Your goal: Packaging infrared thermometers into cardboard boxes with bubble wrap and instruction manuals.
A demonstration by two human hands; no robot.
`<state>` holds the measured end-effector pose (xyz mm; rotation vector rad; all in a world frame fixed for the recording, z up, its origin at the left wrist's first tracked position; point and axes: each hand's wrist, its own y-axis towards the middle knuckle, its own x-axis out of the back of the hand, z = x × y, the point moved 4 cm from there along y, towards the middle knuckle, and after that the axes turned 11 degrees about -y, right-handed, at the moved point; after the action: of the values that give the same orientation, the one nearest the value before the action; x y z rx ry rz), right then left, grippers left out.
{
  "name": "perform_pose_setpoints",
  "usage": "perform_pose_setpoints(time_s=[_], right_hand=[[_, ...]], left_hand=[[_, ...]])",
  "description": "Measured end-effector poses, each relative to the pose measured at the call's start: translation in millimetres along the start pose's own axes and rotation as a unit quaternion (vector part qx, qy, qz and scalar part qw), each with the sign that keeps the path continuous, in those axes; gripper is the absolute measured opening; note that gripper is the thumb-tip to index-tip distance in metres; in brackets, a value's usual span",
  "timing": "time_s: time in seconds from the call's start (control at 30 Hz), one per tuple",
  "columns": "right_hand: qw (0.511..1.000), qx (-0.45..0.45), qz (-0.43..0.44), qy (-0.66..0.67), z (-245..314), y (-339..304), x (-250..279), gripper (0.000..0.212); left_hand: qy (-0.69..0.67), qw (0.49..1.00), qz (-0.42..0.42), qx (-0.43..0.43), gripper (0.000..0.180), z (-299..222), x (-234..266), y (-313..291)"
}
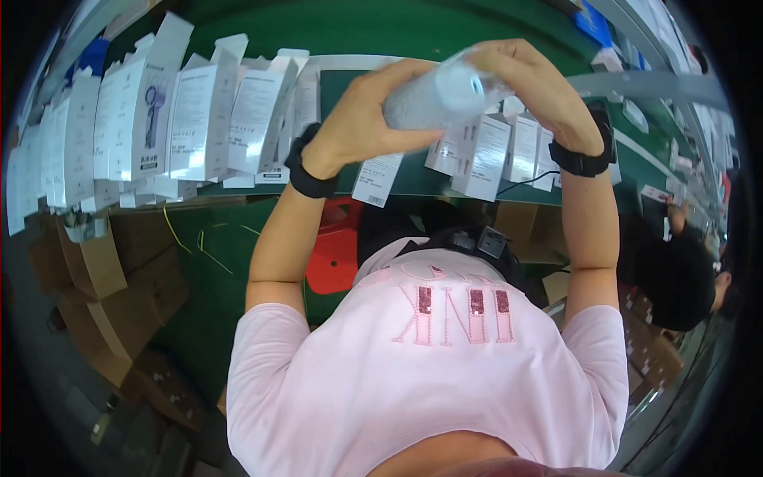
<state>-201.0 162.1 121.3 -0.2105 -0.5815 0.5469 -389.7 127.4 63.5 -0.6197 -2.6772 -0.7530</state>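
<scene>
Above the table I hold up a pale blue, rounded item in a cloudy plastic bag; its exact kind is hidden by the wrap and some blur. My left hand is closed around its left side, thumb beneath it. At its upper right end, my right hand bends over with fingers closed on the plastic. Just below my hands, several white printed boxes lie on the table's near edge, and one white box juts past it.
To the left stands a long row of upright white boxes, several with flaps up. The green table carries a black cable. Below are a red stool and brown cartons. Another person sits at the right.
</scene>
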Motion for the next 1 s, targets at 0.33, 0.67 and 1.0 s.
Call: perform_pose_setpoints(time_s=[0.33,0.67,1.0], right_hand=[[0.847,0.215,-0.317,-0.369,43,-129,-15,0.025],[0.869,0.239,-0.434,-0.023,-20,-102,-8,0.109],[0.918,-0.035,-0.124,0.375,-117,-58,-35,0.045]], left_hand=[[-0.007,0.987,-0.132,0.095,0.057,-67,-57,-1],[-0.146,0.967,-0.106,0.178,0.042,-52,-67,-16],[-0.098,0.924,-0.042,0.367,0.059,53,-48,-56]])
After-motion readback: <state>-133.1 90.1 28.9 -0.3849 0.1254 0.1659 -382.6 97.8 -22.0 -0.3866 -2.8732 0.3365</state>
